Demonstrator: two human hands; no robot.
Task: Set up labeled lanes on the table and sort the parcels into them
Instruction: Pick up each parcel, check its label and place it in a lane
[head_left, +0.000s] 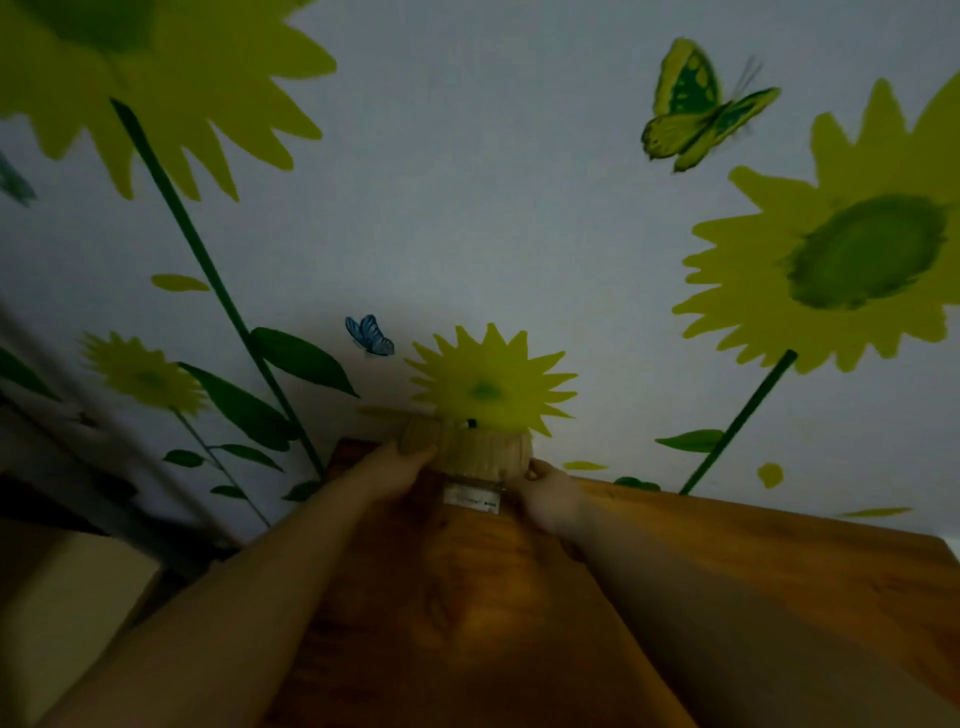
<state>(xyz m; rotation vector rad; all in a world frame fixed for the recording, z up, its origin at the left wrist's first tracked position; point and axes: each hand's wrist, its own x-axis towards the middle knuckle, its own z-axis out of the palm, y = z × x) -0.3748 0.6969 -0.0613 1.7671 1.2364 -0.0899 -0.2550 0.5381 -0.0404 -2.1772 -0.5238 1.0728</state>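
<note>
Leftmost, a pale cardboard box (67, 597) sits beside the table's left edge, seemingly lower than the top. Next comes the left hand (402, 462), its fingers fairly straight and laid against the left side of the tan parcel (467, 447), pressing rather than clasping. The parcel stands at the far edge of the wooden table (753, 571), close against the sunflower-painted wall (519, 208). A small white label strip (471, 500) lies on the wood just in front of it, between the two hands. On the right, the right hand (550, 496) meets the parcel's lower right corner. Its fingers seem bent there, but in the blur and gloom I cannot tell whether they pinch it or only touch

The likeliest trouble, I judge, is the label. Dragging the parcel towards the body would sweep the strip along or bury it, and the lane would lose its marker. A flat left hand gives no real hold, so an uneven push could slew the parcel leftwards, off the table. Poor light also makes misreading the label easy
</note>
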